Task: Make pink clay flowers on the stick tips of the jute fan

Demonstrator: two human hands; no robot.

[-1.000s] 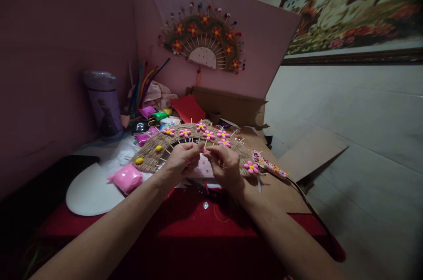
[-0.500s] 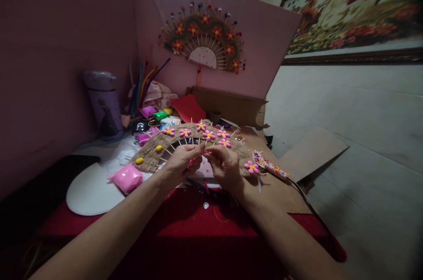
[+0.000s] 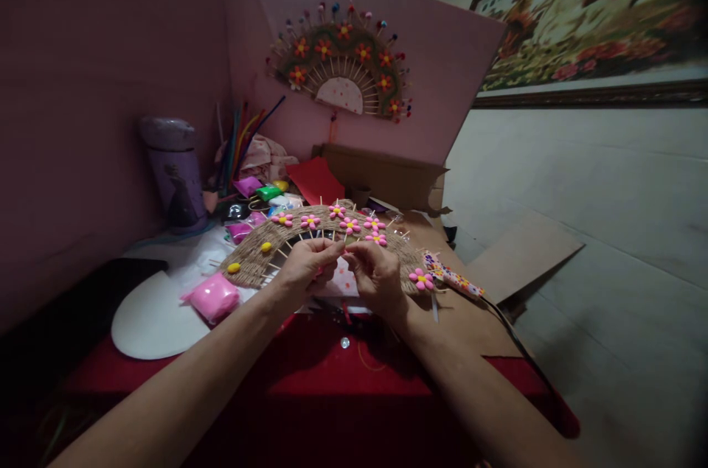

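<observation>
Small dark marks at the upper left of a framed painting (image 3: 608,15) are too small to read; a purple bottle (image 3: 178,191) bears a printed figure. At a table, a person's left hand (image 3: 313,266) and right hand (image 3: 377,270) meet, thumbs and forefingers pinched around a pink piece (image 3: 346,252) that is mostly hidden by the fingers. The hands are in front of the middle of a woven fan (image 3: 246,250), whose arc spreads behind them and out to both sides. Seven pink flowers with yellow centers and, toward the left end, two yellow dots (image 3: 266,247) decorate it. A pink packet (image 3: 213,298) sits just beside the fan's left end, a flower-patterned glue gun (image 3: 456,281) near its right. Red cloth (image 3: 265,376) covers the table's near edge, with cardboard (image 3: 470,320) at right and a white sheet (image 3: 158,320) at left. Behind, a finished-looking second fan (image 3: 332,48) hangs on a pink board (image 3: 436,77), beside a pale tiled wall (image 3: 625,180).
</observation>
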